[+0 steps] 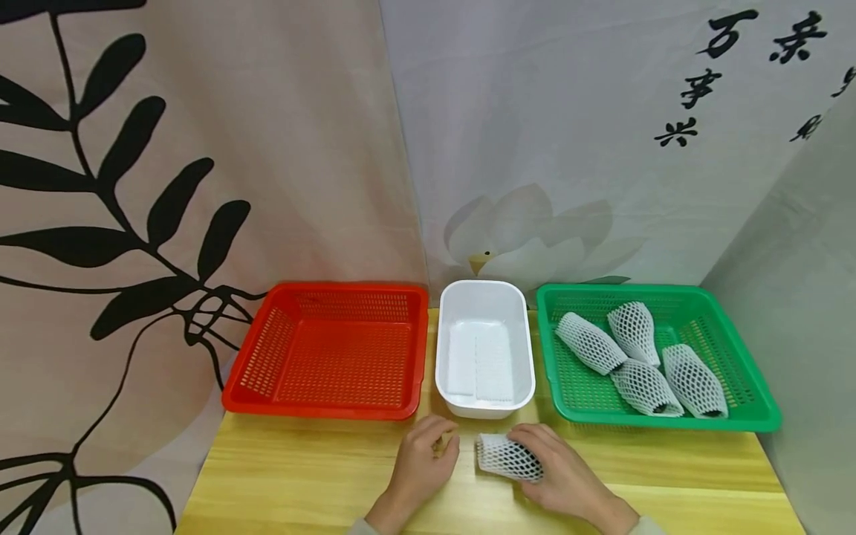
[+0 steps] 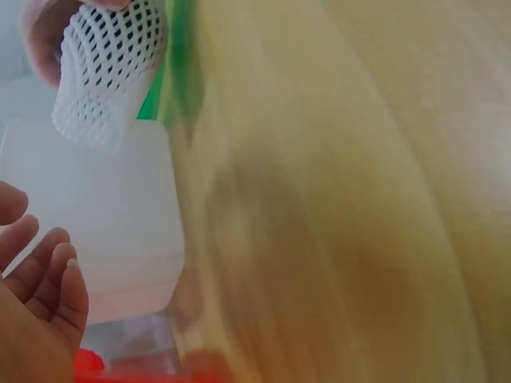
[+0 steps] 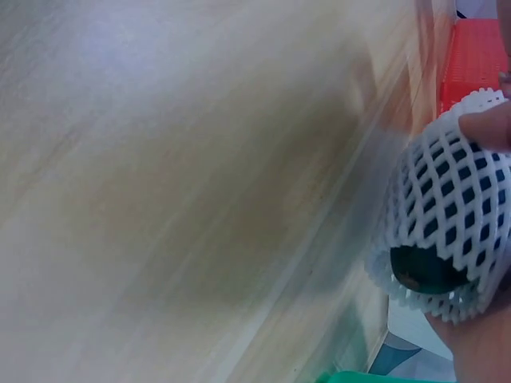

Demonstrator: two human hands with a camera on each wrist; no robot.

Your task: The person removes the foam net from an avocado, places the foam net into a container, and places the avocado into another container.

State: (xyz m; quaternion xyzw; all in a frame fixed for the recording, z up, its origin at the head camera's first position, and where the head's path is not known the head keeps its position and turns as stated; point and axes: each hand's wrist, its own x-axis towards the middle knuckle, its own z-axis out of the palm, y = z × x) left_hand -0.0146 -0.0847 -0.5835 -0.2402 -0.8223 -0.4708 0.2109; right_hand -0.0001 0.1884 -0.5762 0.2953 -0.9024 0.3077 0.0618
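My right hand (image 1: 562, 469) grips a dark green fruit in a white foam net sleeve (image 1: 510, 457), in front of the white basin. In the right wrist view the foam-netted fruit (image 3: 447, 199) shows its dark green end through the sleeve's opening, with the thumb laid over the net. The left wrist view shows the sleeve's other end pale and narrowed. To the left of it, my left hand (image 1: 423, 464) holds nothing, its fingers loosely bent. The white basin (image 1: 484, 405) stands just beyond both hands, with nothing in it.
A red plastic basket (image 1: 321, 410) with nothing in it stands left of the basin. On the right, a green basket (image 1: 749, 386) holds several netted fruits (image 1: 647, 388). The wooden table (image 1: 281, 475) ends at a printed cloth (image 1: 321, 148) behind.
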